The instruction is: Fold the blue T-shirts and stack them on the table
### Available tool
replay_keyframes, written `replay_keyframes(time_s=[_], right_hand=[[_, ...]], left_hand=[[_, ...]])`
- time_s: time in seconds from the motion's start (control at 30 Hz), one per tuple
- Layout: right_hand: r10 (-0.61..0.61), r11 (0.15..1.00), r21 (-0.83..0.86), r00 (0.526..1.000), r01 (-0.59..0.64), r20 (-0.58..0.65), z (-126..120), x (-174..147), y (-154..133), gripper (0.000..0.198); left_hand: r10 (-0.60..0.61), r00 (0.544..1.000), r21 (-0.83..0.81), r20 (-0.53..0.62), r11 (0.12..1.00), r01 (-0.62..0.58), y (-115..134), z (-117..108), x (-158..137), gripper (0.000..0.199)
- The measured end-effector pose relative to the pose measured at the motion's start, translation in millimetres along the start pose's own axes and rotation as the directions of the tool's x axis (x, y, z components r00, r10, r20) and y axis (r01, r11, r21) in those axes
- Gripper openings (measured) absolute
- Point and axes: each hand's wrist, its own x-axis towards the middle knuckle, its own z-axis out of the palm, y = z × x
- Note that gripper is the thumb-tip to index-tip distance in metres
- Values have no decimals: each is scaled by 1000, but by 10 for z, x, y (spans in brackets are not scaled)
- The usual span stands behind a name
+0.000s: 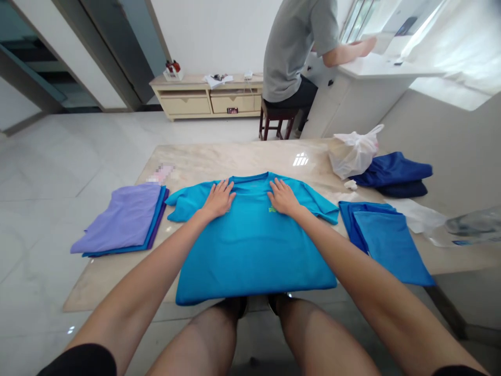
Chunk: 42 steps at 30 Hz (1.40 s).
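A bright blue T-shirt (254, 250) lies spread on the table, its collar toward the far side and its hem at the near edge. My left hand (219, 198) rests flat on the shirt just left of the collar, fingers extended. On the other side of the collar, my right hand (283, 197) presses flat near a small green print, its fingers spread. Both short sleeves stretch out sideways. Left of the shirt sits a stack of folded clothes with a lavender garment (125, 216) on top. Folded blue garments (391, 240) lie to the right.
The marble-patterned table (235, 155) also bears a tied white plastic bag (354, 151), dark blue clothes (395, 172) and a clear plastic bottle (475, 224) at the right. Beyond it, a person in a grey shirt (291, 57) sits on a stool beside a low cabinet (188, 104).
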Motion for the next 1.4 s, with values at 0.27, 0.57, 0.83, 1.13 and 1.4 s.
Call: replay_keyframes(time_s=[0.27,0.57,0.83,1.13,1.4], right_hand=[[-22,1000,-4,990,22,-138,349,297,256,74],[-123,992,11,988,125,-90,196,271,148,74],[-260,963,57,965,262,-47,175,381,473,81],[14,1000,19,986,-11,-169,213,305,328,77],[-52,998,-39,991,48,-119,342,-1372,69,72]], left_hand=[[-97,972,-61,-213,994,85,-368,9,546,52],[57,983,-17,-177,998,-61,246,10,113,62],[-115,988,-104,-98,989,105,149,170,502,78],[-165,949,-149,-268,980,128,245,191,282,71],[-112,987,-15,-112,994,111,530,133,-1325,71]])
